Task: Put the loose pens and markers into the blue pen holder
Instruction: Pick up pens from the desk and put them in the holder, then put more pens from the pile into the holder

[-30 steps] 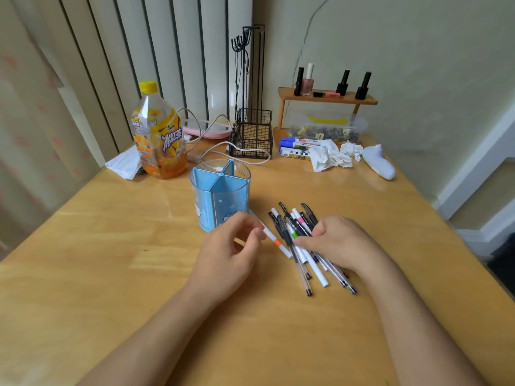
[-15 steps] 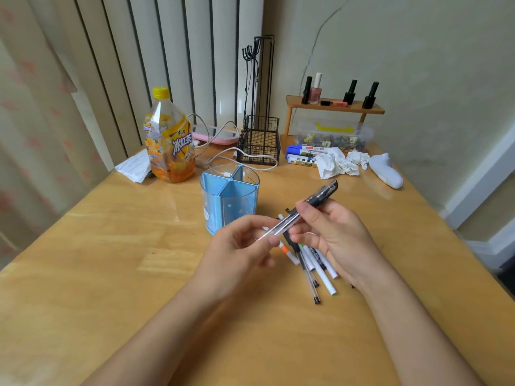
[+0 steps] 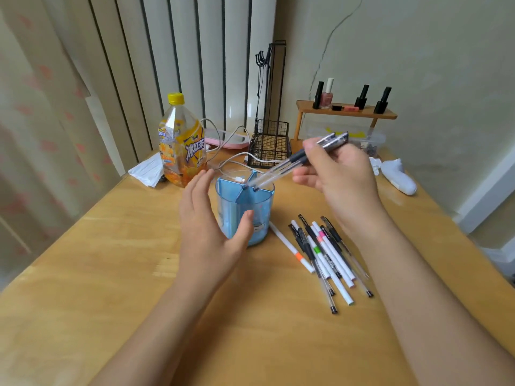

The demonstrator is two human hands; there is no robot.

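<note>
Midway through loading: right hand [image 3: 338,176] pinching two pens [image 3: 295,160], tips at blue pen holder [image 3: 245,207] rim; left hand [image 3: 211,227] open, cupping it. Next, lowering into a compartment; others [image 3: 323,254] waiting alongside.

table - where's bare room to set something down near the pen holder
Free: the table left of the left hand, and the near strip between both forearms. Crowded: right of the blue pen holder, where the loose pens lie, and behind it, with bottle, cables and wire basket.
</note>
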